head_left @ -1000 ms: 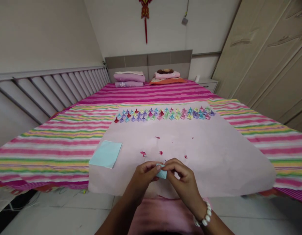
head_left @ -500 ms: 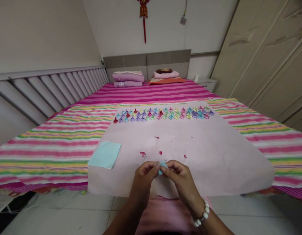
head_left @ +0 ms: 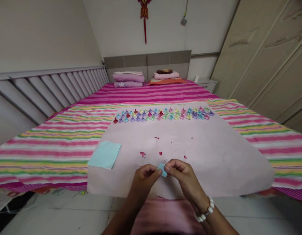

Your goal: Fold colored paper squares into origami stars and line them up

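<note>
A small folded piece of light blue paper [head_left: 162,169] is pinched between my two hands, above the near edge of a large pale sheet [head_left: 214,156]. My left hand [head_left: 146,178] grips its left side with thumb and fingers. On its right side, my right hand [head_left: 181,173] pinches it the same way; a white bead bracelet circles that wrist. To the left lies a stack of light blue square paper [head_left: 105,155]. Rows of small folded paper pieces [head_left: 160,114] in many colours line the far side of the sheet.
The sheet has several torn holes with red showing, such as one tear [head_left: 142,154]. It lies on a bed with a striped cover [head_left: 55,140]. Folded bedding [head_left: 128,78] rests by the headboard [head_left: 170,58]. A slatted rail [head_left: 55,85] runs along the left.
The light blue folded paper has been turned, and more of its flat face shows between my hands. My right hand has shifted slightly to the right.
</note>
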Tool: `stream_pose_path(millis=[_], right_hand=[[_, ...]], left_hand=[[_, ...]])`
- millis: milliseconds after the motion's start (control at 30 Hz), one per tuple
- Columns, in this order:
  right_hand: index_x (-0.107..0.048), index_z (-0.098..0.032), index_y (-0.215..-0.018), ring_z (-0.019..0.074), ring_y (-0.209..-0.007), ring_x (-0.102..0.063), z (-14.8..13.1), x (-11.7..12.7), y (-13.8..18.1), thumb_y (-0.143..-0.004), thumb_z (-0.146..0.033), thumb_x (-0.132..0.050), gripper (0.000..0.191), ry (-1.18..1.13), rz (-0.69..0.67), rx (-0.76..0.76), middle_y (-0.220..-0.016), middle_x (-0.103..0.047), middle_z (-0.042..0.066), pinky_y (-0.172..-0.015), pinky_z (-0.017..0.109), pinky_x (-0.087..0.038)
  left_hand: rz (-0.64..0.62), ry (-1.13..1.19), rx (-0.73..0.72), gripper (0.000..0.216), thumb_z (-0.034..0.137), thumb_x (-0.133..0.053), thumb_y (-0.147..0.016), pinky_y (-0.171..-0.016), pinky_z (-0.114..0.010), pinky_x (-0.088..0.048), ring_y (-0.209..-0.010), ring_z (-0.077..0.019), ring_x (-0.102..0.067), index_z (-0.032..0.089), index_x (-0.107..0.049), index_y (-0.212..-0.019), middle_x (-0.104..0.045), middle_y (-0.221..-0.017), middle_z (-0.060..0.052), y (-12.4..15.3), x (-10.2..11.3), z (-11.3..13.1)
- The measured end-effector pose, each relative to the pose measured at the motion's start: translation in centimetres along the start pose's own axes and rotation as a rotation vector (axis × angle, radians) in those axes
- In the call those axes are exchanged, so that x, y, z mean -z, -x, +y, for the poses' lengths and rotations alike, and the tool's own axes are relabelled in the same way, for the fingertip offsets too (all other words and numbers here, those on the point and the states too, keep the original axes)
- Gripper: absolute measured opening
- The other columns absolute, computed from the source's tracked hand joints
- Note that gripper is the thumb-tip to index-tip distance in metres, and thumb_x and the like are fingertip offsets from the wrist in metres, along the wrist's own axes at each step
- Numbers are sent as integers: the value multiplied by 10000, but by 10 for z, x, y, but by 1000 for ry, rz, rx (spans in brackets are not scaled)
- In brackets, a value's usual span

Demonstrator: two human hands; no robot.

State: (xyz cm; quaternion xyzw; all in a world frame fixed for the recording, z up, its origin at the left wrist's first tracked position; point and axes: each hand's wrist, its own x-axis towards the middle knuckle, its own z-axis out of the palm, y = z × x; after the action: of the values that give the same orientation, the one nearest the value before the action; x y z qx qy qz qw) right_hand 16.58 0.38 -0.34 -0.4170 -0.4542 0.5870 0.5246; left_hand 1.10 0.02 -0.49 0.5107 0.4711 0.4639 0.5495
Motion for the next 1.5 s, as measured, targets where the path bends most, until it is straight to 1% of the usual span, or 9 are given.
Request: stream_pose_path(millis=[100, 200, 333, 533, 767, 1033, 1200, 1400, 1500], right_hand=[[-669, -163, -611, 123, -592, -498, -2, 2, -1, -693, -326, -742, 196, 64, -39, 9, -575, -593, -13, -593, 250, -377], [-678, -163, -642, 126, -604, -503, 1, -1, -3, -663, -331, -763, 189, -25, 19, -13, -603, -611, -5, -608, 256, -385], [-664, -165, -633, 124, -591, -482, 5, -3, -1, -664, -347, -756, 207, -112, 75, -35, -593, -588, -11, -602, 255, -381], [-645, -170, -618, 142, -613, -500, -2, 0, 2, -708, -378, -726, 240, 56, -39, 16, -604, -590, -4, -612, 265, -389], [-660, -173, -660, 140, -618, -500, 5, -7, 2, -704, -384, -728, 227, -20, 39, 3, -616, -598, -4, -620, 266, -401], [-648, -171, -641, 128, -590, -498, 1, -5, 2, -721, -364, -723, 222, -24, 23, 33, -587, -580, -16, -592, 260, -408], [-693, -206, -889, 124, -596, -553, 4, -8, 5, -638, -300, -799, 288, -144, 45, 30, -692, -635, -10, -604, 265, -472], [-679, -209, -880, 119, -570, -583, 0, -5, 7, -632, -266, -805, 284, -145, 50, 81, -712, -656, -1, -571, 257, -507], [-688, -200, -830, 116, -541, -594, -1, -4, 8, -635, -283, -804, 242, -107, 41, 59, -680, -664, -1, -552, 249, -501]], left_hand=[[-31, -125, -62, 178, 300, -677, -721, -582, -235, -374, -587, -120, -489, 151, -651, -628, -590, -581, 13, -1, 4, 4], [38, -116, -104, 218, 312, -648, -744, -583, -234, -361, -585, -115, -449, 159, -603, -595, -528, -560, 27, 2, -1, 1], [92, -68, -48, 260, 365, -620, -752, -568, -243, -349, -578, -120, -427, 164, -576, -593, -499, -563, 24, 7, -12, -6], [34, -245, -101, 209, 308, -640, -744, -603, -244, -346, -614, -129, -426, 168, -575, -603, -475, -577, 25, 6, -9, 5], [52, -69, -69, 258, 352, -598, -779, -591, -240, -336, -599, -123, -402, 178, -524, -604, -455, -575, 35, 6, -11, -1], [35, -150, -104, 256, 329, -594, -793, -595, -238, -349, -604, -130, -430, 172, -559, -593, -491, -572, 27, 6, -12, 6], [48, 10, -85, 243, 348, -576, -822, -692, -277, -424, -677, -166, -559, 173, -617, -659, -626, -638, -7, 6, -11, 7], [41, 33, -136, 241, 285, -650, -775, -730, -297, -470, -749, -179, -618, 188, -619, -994, -675, -786, -27, 7, -6, 7], [56, -63, -189, 199, 235, -668, -752, -715, -276, -465, -745, -164, -607, 202, -611, -939, -660, -792, -16, 7, -1, 10]])
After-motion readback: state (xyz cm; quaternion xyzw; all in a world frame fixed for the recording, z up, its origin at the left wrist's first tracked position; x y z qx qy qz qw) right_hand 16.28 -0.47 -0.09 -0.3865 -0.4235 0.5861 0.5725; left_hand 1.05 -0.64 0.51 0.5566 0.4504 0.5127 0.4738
